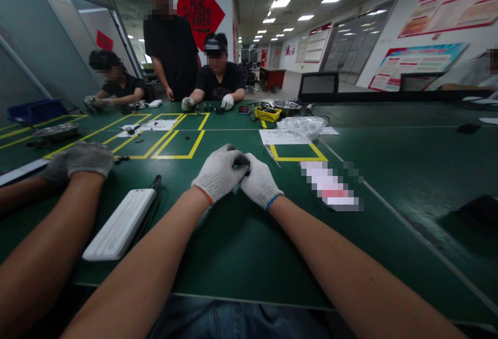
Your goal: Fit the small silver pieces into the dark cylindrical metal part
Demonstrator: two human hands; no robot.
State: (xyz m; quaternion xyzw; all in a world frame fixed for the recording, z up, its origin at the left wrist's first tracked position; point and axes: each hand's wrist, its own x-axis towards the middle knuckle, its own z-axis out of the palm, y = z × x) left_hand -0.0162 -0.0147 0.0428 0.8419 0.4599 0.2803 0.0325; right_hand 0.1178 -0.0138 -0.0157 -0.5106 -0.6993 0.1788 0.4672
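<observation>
Small dark part (244, 163) betw. L hand (220, 172) & R hand (260, 181) grips.

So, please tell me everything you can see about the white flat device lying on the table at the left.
The white flat device is a long, slim slab with rounded corners, apparently matte plastic with faint rows of dots on top. It lies flat on the green table, angled from near-left to far-right. A black cable or strap runs along its right edge to the far end. No hand touches it: a co-worker's forearm lies beside it on its left, and the left hand is further right.
</observation>
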